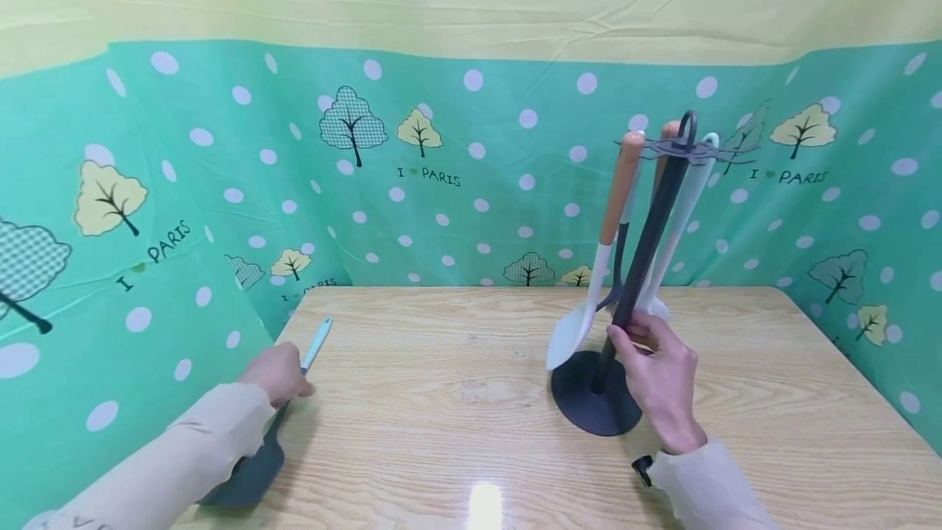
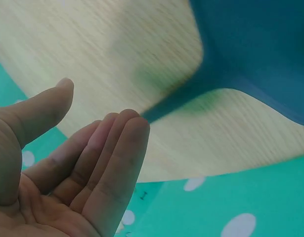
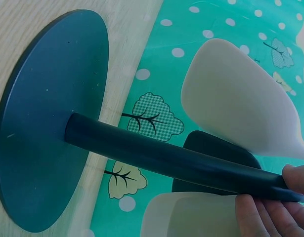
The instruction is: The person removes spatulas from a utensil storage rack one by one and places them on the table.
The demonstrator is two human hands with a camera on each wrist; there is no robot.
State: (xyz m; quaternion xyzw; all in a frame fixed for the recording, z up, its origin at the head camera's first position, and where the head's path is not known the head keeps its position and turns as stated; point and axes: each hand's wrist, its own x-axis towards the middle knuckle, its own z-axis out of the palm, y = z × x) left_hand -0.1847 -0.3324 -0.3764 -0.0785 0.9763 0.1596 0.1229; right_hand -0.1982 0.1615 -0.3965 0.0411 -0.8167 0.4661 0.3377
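On the left of the table lies a dark-headed spatula (image 1: pixel 253 469) with a light blue handle (image 1: pixel 317 344). My left hand (image 1: pixel 275 370) is over its shaft; in the left wrist view the fingers lie beside the shaft, lightly curved, the thumb well apart. At the right, my right hand (image 1: pixel 662 375) grips the black pole of a utensil stand (image 1: pixel 648 252) between thumb and fingers. The round base (image 1: pixel 585 411) is on or close to the table; I cannot tell which. A white turner with a wooden handle (image 1: pixel 616 195) and several other utensils hang from the top hooks.
The wood-grain table (image 1: pixel 419 399) spreads between the two hands. A green dotted cloth (image 1: pixel 471 170) hangs behind and along both sides. White and dark utensil heads, such as a white spatula head (image 3: pixel 236 94), hang around the pole.
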